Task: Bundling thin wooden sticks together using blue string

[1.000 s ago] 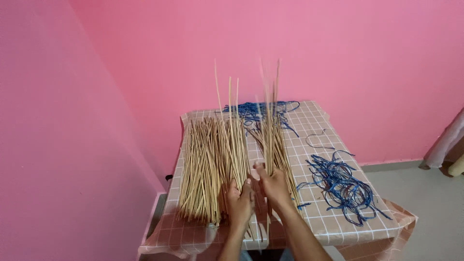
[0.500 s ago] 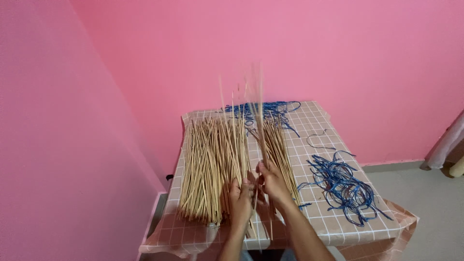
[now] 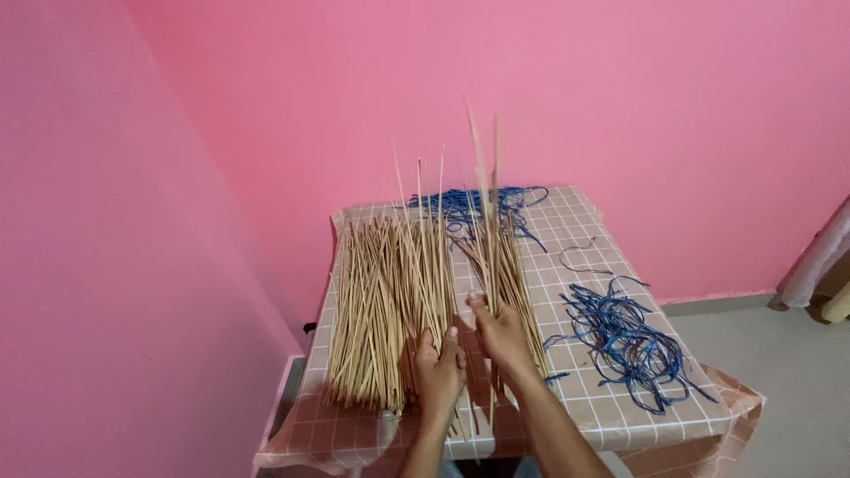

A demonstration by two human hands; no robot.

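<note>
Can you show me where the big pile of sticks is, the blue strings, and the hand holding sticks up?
big pile of sticks (image 3: 381, 310), head view, middle of the pile.
blue strings (image 3: 624, 341), head view, middle of the near tangle.
right hand (image 3: 500, 332), head view, back of the hand.

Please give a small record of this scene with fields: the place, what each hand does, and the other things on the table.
place: table with checked cloth, against pink wall
left hand: rests on near end of big stick pile, fingers curled; grip unclear
right hand: grip shut on a few sticks, raised and tilted up
small pile: sticks lying under right hand
blue cords: loose tangle at right
far cords: blue tangle at far edge
</note>
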